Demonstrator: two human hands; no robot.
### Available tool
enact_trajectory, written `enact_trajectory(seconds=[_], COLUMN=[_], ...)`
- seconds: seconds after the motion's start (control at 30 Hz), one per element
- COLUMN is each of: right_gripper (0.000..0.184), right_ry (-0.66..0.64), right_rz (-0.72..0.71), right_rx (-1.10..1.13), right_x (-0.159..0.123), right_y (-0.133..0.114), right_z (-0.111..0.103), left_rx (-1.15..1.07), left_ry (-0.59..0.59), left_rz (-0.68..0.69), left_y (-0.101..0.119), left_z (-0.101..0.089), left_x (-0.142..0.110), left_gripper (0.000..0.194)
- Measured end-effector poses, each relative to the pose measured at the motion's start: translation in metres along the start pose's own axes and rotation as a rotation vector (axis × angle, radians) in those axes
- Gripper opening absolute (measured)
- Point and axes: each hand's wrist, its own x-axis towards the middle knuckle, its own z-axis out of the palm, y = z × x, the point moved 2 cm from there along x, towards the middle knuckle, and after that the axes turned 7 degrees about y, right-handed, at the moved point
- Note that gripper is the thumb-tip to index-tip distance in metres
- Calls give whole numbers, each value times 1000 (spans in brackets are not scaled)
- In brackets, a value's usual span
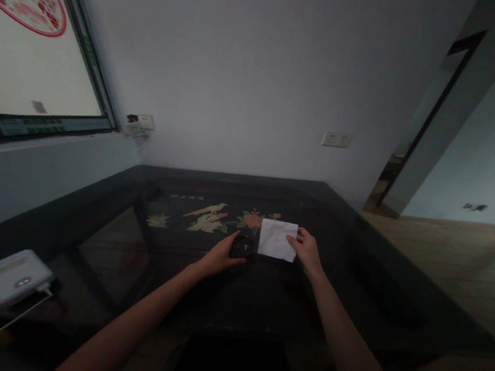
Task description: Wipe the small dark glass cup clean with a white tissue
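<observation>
My left hand point(220, 255) is curved around the side of a small, dark, round glass-like object point(243, 247), thumb in front and fingers behind. Just to the right, a white square sheet, paper tissue or cloth point(277, 240), is pinched at its right edge by my right hand point(305, 247). The sheet's left edge comes close to the round object. Dim light hides the exact kind of the round object. Both hands are over the middle of a dark, glossy table point(225, 302) with a bird-and-flower picture point(208, 218) on its top.
A white box-shaped device point(17, 276) with a white cable point(3, 327) sits at the table's left. Wall sockets point(337, 139) are behind the table, and more sockets point(141, 123) are by the window point(41, 67). A doorway point(395, 166) stands at the right.
</observation>
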Motion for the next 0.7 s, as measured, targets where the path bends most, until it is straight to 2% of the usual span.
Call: enact_trajectory(seconds=[0.1, 0.2, 0.33, 0.4, 0.57, 0.7], right_gripper=[38, 31, 29, 26, 20, 21], right_ry=[88, 185, 344, 358, 119, -114], right_rz=[-71, -214, -396, -488, -694, -795], right_rx=[-53, -174, -335, -366, -460, -494], right_x=[1, 0, -3, -7, -25, -42], right_y=[-3, -12, -29, -37, -45, -39], right_z=[-4, -9, -5, 3, 34, 50], left_rx=[-32, -82, -150, -148, -36, -48], left_ry=[-30, -41, 0, 43, 184, 217], left_rz=[-20, -59, -97, -91, -58, -67], left_y=[3, 3, 0, -2, -9, -10], left_z=[4, 8, 15, 20, 32, 34], left_x=[5, 8, 9, 9, 8, 8], left_gripper=[94, 96, 98, 98, 89, 80])
